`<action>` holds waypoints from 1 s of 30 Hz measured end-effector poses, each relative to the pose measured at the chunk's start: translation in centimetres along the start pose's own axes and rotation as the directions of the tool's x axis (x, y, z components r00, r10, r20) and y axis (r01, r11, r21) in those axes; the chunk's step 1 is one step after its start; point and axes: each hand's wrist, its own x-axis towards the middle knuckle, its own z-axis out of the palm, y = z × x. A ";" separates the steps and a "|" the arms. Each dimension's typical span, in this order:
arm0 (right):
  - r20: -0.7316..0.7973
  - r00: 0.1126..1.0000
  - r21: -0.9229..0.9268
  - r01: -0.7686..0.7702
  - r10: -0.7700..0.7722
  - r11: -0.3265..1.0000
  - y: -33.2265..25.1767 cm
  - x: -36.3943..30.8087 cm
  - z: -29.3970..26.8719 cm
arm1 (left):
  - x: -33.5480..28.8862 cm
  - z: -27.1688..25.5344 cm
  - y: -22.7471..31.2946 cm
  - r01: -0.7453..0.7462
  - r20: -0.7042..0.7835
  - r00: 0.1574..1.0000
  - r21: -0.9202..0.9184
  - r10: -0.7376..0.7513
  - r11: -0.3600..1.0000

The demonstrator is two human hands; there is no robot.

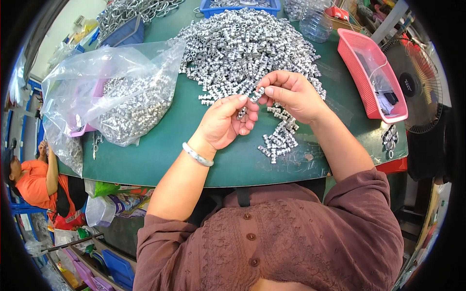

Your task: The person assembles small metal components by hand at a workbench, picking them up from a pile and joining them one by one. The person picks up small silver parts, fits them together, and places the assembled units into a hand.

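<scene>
In front of the big heap of small silver metal fittings (247, 43), my two hands meet with fingers bent. My left hand (224, 121), with a pale bangle on its wrist, is closed on a small metal fitting (241, 113) that shows between its fingers. Thumb and forefinger of my right hand (293, 97) pinch another small metal piece (257, 95), close to the left fingertips. Whether the two pieces touch cannot be made out. A scatter of loose fittings (277, 140) lies on the green table (204, 165) below my right hand.
On the left, a clear plastic bag (141, 116) of fittings leans by a pink container (98, 89). Blue trays (208, 9) stand at the back. A pink basket (350, 53) and a fan (412, 85) are at right. A person in orange (36, 182) sits far left.
</scene>
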 end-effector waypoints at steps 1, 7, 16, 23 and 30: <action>0.000 1.000 -0.002 0.000 0.000 1.000 0.0 0.0 0.0 | -0.1 0.2 0.1 -0.017 -0.011 1.000 -0.026 0.016 1.000; -0.016 1.000 0.000 -0.016 0.016 1.000 0.3 0.0 0.0 | 0.1 0.0 -0.1 -0.060 -0.035 0.998 -0.075 0.058 0.995; -0.035 0.999 -0.018 0.003 -0.003 1.000 0.4 -0.4 1.0 | 0.6 0.2 -0.6 -0.169 -0.174 0.970 0.025 0.171 0.985; 0.014 0.998 -0.109 0.056 -0.055 0.992 0.3 -0.5 1.5 | 0.7 -0.2 -0.7 -0.157 -0.140 0.978 -0.007 0.155 0.988; 0.128 0.975 -0.380 0.219 -0.184 0.899 0.6 -0.2 0.8 | 1.0 0.0 -0.8 -0.094 -0.155 0.984 -0.056 0.085 0.994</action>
